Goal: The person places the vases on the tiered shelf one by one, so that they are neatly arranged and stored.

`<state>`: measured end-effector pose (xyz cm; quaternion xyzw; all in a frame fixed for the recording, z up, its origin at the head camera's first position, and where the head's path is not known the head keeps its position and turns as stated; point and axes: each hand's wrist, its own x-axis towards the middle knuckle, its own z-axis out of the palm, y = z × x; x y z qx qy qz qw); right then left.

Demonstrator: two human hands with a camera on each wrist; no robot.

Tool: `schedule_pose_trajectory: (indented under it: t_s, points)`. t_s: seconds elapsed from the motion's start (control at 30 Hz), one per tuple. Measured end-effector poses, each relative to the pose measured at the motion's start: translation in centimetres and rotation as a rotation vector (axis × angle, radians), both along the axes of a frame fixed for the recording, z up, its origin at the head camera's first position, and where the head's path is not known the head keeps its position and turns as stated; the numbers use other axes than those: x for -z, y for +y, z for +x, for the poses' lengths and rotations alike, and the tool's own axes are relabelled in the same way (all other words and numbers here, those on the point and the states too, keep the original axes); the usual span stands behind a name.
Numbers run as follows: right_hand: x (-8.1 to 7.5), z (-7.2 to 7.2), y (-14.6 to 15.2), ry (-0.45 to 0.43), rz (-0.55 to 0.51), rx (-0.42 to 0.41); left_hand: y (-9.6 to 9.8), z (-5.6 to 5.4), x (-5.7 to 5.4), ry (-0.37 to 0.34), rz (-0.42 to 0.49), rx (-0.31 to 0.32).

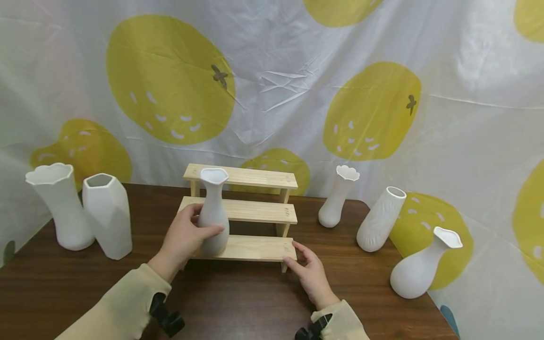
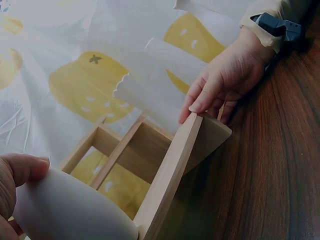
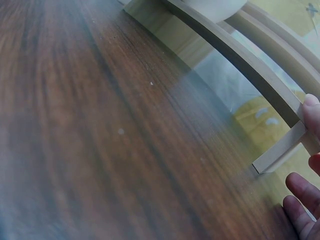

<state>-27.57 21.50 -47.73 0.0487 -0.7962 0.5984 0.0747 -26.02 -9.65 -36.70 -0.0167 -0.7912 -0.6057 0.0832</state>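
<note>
A white vase (image 1: 214, 212) with a narrow neck and flared rim stands upright at the left part of the lowest step of a three-step wooden stand (image 1: 261, 248). My left hand (image 1: 185, 235) grips the vase's round body from the left, thumb across the front. In the left wrist view, the vase's smooth body (image 2: 70, 207) fills the lower left corner beside the boards. At the stand's right end, my right hand (image 1: 313, 273) holds the end of the lowest board between thumb and fingers. Part of that hand (image 3: 304, 197) shows at the right wrist view's edge.
To the left on the brown table (image 1: 238, 302) stand a ruffled-rim white vase (image 1: 63, 208) and an angular one (image 1: 108, 217). Off to the right are a slim scalloped vase (image 1: 337, 198), a textured cylindrical vase (image 1: 379, 221) and a round-bellied vase (image 1: 416, 274). A lemon-print curtain (image 1: 272, 85) hangs behind.
</note>
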Motion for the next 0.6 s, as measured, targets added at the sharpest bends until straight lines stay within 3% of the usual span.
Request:
schedule_pose_trajectory:
  t_s: [0.6]
  points:
    - [-1.0,0.4,-0.1,-0.041,-0.012,-0.014,1.0,-0.1,0.9,0.024,-0.09,-0.055]
